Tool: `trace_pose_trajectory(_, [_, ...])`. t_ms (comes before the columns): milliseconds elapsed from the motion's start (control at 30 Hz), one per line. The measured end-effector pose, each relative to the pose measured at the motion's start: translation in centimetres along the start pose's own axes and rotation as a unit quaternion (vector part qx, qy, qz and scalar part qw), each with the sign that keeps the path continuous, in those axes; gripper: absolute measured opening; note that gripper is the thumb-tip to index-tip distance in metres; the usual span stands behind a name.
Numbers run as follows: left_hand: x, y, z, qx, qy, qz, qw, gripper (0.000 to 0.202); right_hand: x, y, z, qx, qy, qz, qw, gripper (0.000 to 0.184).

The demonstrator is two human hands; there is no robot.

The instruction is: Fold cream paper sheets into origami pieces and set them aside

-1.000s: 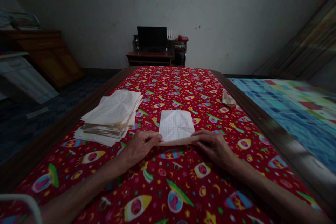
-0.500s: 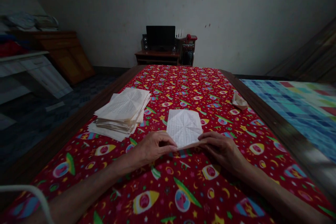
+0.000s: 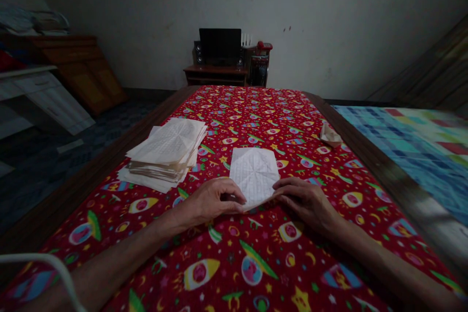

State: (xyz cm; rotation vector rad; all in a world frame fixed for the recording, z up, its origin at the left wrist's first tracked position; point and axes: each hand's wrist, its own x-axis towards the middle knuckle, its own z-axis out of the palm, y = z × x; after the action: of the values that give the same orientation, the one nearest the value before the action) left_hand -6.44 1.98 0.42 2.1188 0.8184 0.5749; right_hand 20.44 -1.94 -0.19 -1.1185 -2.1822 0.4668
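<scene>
A creased sheet of paper (image 3: 255,171) with lines of writing lies on the red patterned cloth, fold lines crossing at its middle. Its near edge is turned up in a narrow strip. My left hand (image 3: 215,197) pinches the near left corner between thumb and fingers. At the near right corner, my right hand (image 3: 305,200) grips the edge the same way. To the left of the sheet sits a stack of similar creased papers (image 3: 168,144), unevenly piled. A small folded paper piece (image 3: 330,135) rests near the table's right edge.
The red cloth (image 3: 252,263) covers a long table with dark wooden edges (image 3: 369,165). A white cable (image 3: 47,259) curves in at lower left. Beyond the table are a monitor (image 3: 220,46) and speakers; a bed with a checked cover (image 3: 402,141) stands at right, wooden cabinets (image 3: 84,70) at left.
The view has shifted slightly. Both hands keep their pinch on the paper's near corners, and the turned-up near edge has tilted a little.
</scene>
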Motion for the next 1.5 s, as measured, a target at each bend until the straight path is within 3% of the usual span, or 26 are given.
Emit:
trace_pose_trajectory(200, [-0.2, 0.6, 0.6, 0.07, 0.031, 0.002, 0.997, 0.011, -0.2, 0.3, 0.0, 0.016, -0.012, -0.008, 1.0, 0.02])
trace_pose_trajectory(400, [-0.9, 1.0, 1.3, 0.15, 0.052, 0.091, 0.983, 0.012, -0.3, 0.3, 0.0, 0.0, -0.008, -0.012, 1.0, 0.022])
trace_pose_trajectory(767, [-0.4, 0.6, 1.1, 0.108, 0.036, 0.042, 0.993, 0.013, -0.2, 0.0, 0.0, -0.003, -0.012, -0.012, 1.0, 0.02])
trace_pose_trajectory(1033, [-1.0, 0.9, 1.4, 0.165, 0.043, 0.076, 0.982, 0.022, -0.3, 0.2, 0.0, 0.001, -0.011, -0.011, 1.0, 0.018])
trace_pose_trajectory(1267, [-0.8, 0.5, 1.4, 0.16, 0.044, 0.075, 0.983, 0.014, -0.3, 0.2, 0.1, -0.002, -0.008, -0.008, 1.0, 0.018])
trace_pose_trajectory(1500, [-1.6, 1.5, 2.2, 0.235, 0.068, 0.103, 0.964, 0.008, -0.3, 0.2, 0.1, 0.001, -0.004, -0.011, 1.0, 0.017])
